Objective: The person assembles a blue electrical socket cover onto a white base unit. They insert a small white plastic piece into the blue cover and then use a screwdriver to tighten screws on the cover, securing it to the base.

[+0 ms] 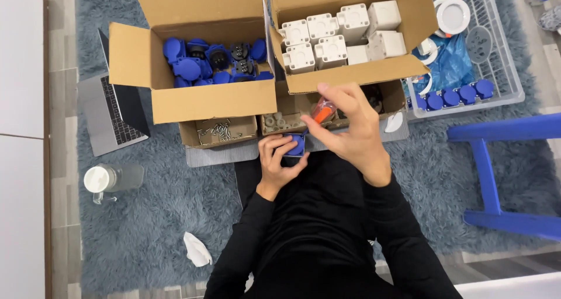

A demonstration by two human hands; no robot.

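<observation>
Down over the lap, just in front of the low cardboard trays, the left hand [279, 162] is wrapped around a small blue square part [296, 145], fingers curled on its edges, open face up toward the camera. Right hand [350, 129] grips an orange-handled screwdriver [322, 111], handle up and away toward the boxes, shaft slanting down-left to the blue part. Behind: a box of blue parts [213, 62], a box of white housings [339, 36], and a tray of screws [219, 131].

single head camera looks steeply down, close over the lap, cardboard boxes [210, 54] ahead.
</observation>
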